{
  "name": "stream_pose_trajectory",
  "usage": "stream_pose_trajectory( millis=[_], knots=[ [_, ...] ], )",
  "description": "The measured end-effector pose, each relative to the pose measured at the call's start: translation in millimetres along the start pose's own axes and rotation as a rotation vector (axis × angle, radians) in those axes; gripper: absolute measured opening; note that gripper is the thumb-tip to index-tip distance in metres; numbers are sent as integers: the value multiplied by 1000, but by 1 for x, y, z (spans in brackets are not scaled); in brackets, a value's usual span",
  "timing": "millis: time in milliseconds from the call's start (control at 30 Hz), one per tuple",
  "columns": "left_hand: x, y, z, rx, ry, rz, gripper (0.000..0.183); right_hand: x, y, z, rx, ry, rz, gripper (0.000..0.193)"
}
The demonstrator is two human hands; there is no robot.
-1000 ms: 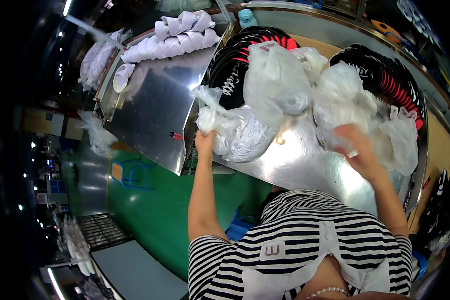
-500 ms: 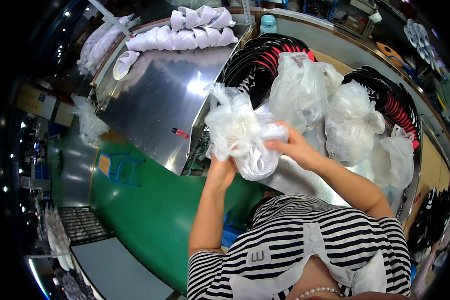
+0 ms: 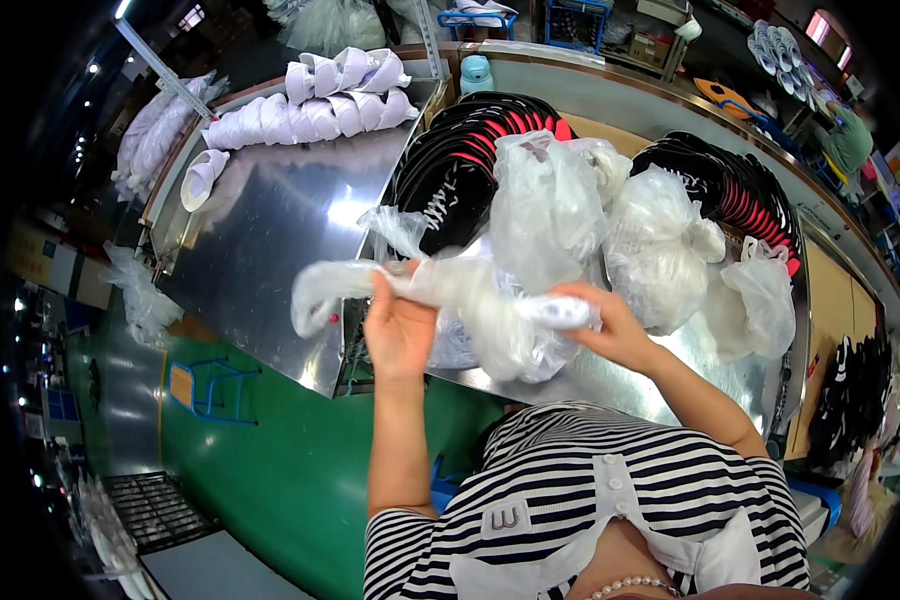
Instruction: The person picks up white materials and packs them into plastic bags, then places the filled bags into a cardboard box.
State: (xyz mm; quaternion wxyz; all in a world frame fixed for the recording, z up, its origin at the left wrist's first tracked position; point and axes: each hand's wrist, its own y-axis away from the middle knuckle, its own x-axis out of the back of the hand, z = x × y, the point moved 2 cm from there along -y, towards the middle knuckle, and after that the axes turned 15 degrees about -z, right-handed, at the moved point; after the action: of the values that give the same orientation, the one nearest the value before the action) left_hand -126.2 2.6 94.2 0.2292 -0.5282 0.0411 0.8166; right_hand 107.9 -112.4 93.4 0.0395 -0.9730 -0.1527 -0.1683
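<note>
Translucent plastic bag held stretched between both hands above the tabletop

The milky, translucent plastic bag (image 3: 452,283) is raised over the front edge of the silver metal tabletop (image 3: 660,378), drawn sideways and partly blurred. The left hand (image 3: 402,325) is clamped on its twisted left portion, thumb against fingers; a loose end hangs beyond the thumb. The right hand (image 3: 610,328) is closed on a compact white bundle (image 3: 560,312) at the bag's right end; whether this bundle is part of the bag cannot be told.

Behind the hands stand a tall translucent white bag (image 3: 542,215), a rounded, knotted translucent bag (image 3: 655,250) and, farther right, a smaller, slack clear bag (image 3: 760,305). Behind these lie two curved rows of black shoe pieces with red edges, one left (image 3: 440,190) and one right (image 3: 715,170).

Overlapping white curved pieces (image 3: 310,122) line the far left side. A blue-framed stool (image 3: 210,388) stands on the green floor (image 3: 280,460).
</note>
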Motion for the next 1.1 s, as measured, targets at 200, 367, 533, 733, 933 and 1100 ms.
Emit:
stream_pose_trajectory(
  millis=[200, 367, 533, 733, 933, 1100],
  knots=[
    [-5, -2, 39, -152, 118, -417, 21, 2, 16, -7, 125, 373, 149, 42],
    [-16, 11, 37, -230, -8, -326, 13, 18, 31, -11, 135, 314, 211, 40],
    [-39, 12, 14, -122, 148, -263, 12, 24, 47, 9, -52, 148, 149, 38],
    [-46, 8, -4, -95, 241, -184, 17, 8, 60, 30, -156, -2, 45, 37],
    [-66, 5, -23, 2, 114, -201, 21, 17, 70, 34, -135, -16, -59, 75],
    [-73, 6, -62, 163, 95, -180, 25, 33, 56, -1, 33, -95, -180, 98]
  ],
)
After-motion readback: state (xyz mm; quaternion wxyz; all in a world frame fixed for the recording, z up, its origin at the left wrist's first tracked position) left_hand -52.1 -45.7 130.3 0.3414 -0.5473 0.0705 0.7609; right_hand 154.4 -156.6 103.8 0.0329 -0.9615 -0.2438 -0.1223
